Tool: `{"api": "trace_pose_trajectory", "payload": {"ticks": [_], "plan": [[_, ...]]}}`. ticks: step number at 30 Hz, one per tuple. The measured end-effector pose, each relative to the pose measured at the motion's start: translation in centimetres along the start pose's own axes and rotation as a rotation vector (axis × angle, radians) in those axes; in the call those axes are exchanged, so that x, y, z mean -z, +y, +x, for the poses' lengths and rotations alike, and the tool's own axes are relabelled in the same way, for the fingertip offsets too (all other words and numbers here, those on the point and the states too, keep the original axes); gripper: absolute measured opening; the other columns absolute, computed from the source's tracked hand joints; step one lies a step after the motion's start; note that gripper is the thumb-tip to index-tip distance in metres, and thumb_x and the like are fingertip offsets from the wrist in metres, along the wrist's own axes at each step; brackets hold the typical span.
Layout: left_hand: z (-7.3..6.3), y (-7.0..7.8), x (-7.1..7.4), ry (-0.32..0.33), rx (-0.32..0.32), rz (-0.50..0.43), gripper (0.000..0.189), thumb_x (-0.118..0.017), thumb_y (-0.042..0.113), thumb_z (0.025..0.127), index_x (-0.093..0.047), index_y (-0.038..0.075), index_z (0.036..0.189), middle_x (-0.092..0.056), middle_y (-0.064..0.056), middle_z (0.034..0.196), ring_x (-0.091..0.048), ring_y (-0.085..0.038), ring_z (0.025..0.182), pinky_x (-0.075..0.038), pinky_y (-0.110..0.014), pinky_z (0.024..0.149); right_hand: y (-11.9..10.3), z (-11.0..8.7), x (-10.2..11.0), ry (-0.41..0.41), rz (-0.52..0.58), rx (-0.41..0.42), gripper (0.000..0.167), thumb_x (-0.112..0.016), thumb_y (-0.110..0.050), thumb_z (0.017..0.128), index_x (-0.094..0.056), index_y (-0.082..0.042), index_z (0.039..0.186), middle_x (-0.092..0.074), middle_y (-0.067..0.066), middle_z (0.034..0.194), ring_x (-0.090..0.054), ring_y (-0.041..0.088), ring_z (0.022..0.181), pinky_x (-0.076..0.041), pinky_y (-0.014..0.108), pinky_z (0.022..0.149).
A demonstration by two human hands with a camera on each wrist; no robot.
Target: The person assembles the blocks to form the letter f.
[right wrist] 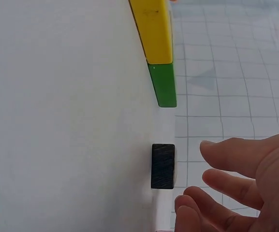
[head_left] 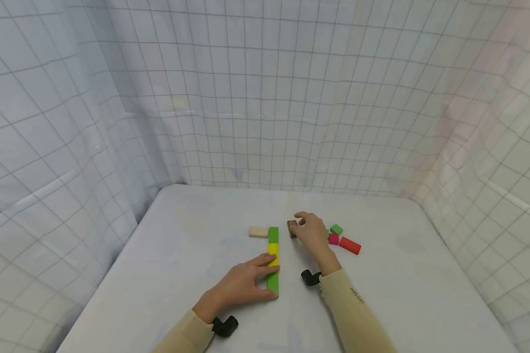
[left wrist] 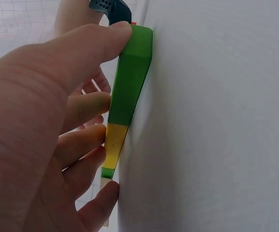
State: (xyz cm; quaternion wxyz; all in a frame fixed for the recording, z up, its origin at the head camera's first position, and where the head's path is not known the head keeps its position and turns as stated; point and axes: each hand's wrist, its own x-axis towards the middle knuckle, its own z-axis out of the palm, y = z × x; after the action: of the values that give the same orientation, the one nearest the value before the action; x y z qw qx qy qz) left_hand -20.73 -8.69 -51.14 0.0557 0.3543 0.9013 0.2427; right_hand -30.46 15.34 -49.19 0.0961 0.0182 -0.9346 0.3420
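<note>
A straight row on the white table runs away from me: a near green block (head_left: 272, 285), a yellow block (head_left: 273, 248), then a far green block (head_left: 273, 235). My left hand (head_left: 243, 282) rests on this row from the left, its thumb at the near end and its fingers spread along the near green and yellow blocks. To the right of the far end lies a dark brown block (head_left: 291, 226). Beside it my right hand (head_left: 312, 236) hovers, thumb and fingers apart; in the right wrist view the dark block (right wrist: 163, 166) shows a gap to the fingertips.
A pale wooden block (head_left: 258, 232) lies left of the row's far end. Right of my right hand are a pink block (head_left: 333, 239), a green piece (head_left: 336, 229), another green piece partly hidden, and a red cylinder (head_left: 350, 245). Gridded white curtains (head_left: 265, 98) surround the table.
</note>
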Motion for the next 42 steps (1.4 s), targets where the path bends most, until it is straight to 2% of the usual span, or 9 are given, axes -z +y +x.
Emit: {"api": "trace_pose_trajectory", "payload": {"ticks": [10, 17, 23, 35, 42], "plan": [[0.1, -0.1, -0.4, -0.007, -0.009, -0.005, 0.070, -0.070, 0.062, 0.086, -0.056, 0.028, 0.146, -0.035, 0.007, 0.160, -0.030, -0.016, 0.147, -0.039, -0.046, 0.109, 0.9, -0.3, -0.8, -0.063, -0.077, 0.019, 0.053, -0.081, -0.026, 0.085, -0.066, -0.007, 0.132, -0.067, 0.011, 0.099, -0.062, 0.023, 0.083, -0.053, 0.040, 0.071], [0.1, -0.2, -0.4, -0.015, -0.004, 0.003, 0.072, -0.068, 0.065, 0.086, -0.055, 0.028, 0.147, -0.035, 0.007, 0.160, -0.031, -0.016, 0.147, -0.041, -0.047, 0.108, 0.7, -0.4, -1.2, -0.058, -0.093, -0.001, 0.053, -0.082, -0.026, 0.085, -0.066, -0.004, 0.131, -0.068, 0.016, 0.118, -0.066, 0.029, 0.097, -0.054, 0.045, 0.082], [0.0, -0.2, -0.3, -0.011, -0.004, 0.002, 0.072, -0.068, 0.065, 0.086, -0.055, 0.028, 0.146, -0.035, 0.007, 0.159, -0.031, -0.015, 0.147, -0.041, -0.047, 0.108, 0.5, -0.4, -1.2, -0.068, -0.070, -0.052, 0.052, -0.081, -0.025, 0.086, -0.066, -0.001, 0.130, -0.068, 0.016, 0.123, -0.065, 0.030, 0.103, -0.053, 0.047, 0.088], [-0.1, -0.1, -0.2, -0.006, -0.002, 0.020, 0.071, -0.068, 0.064, 0.086, -0.056, 0.029, 0.146, -0.035, 0.007, 0.160, -0.031, -0.015, 0.147, -0.041, -0.048, 0.107, 0.1, 0.0, -0.8, -0.100, -0.060, -0.073, 0.042, -0.081, -0.020, 0.084, -0.072, -0.001, 0.120, -0.071, 0.011, 0.110, -0.063, 0.023, 0.090, -0.054, 0.043, 0.080], [0.0, -0.1, -0.1, -0.007, -0.001, 0.017, 0.072, -0.068, 0.065, 0.086, -0.055, 0.029, 0.146, -0.035, 0.008, 0.160, -0.030, -0.015, 0.147, -0.041, -0.049, 0.107, 0.3, 0.1, -0.5, -0.110, -0.037, -0.058, 0.042, -0.078, -0.014, 0.084, -0.071, -0.001, 0.123, -0.072, 0.012, 0.104, -0.064, 0.024, 0.089, -0.055, 0.042, 0.080]]}}
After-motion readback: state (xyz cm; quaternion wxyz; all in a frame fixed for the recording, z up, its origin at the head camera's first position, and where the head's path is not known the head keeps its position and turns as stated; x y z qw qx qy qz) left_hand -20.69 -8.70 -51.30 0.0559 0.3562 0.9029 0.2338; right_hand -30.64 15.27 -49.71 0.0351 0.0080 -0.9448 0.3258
